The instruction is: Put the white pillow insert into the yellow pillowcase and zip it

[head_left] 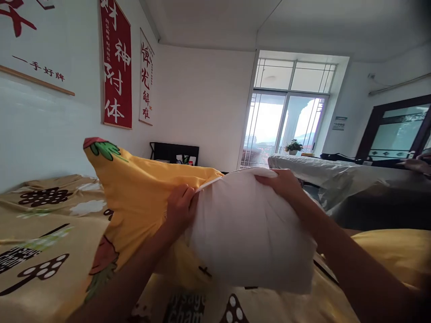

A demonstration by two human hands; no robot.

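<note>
A yellow pillowcase (pixel 144 188) with red and green prints hangs raised over the bed, its far corner pointing up to the left. My left hand (pixel 181 204) is closed on its open edge, where a white zipper-like strip shows. Part of a white pillow (pixel 252 233) sits at that opening, and most of it is still outside the case. My right hand (pixel 283 181) pinches the pillow's upper right edge. Where the pillow enters the case is partly hidden by the cloth and my left hand.
Below lies a bed with a tan patterned sheet (pixel 40 233). Another yellow cloth item (pixel 397 251) rests at right. Beyond it stands a plastic-covered piece of furniture (pixel 303 168), with a person's hand (pixel 420 165) at the far right. A black headboard-like panel (pixel 161 152) is by the back wall.
</note>
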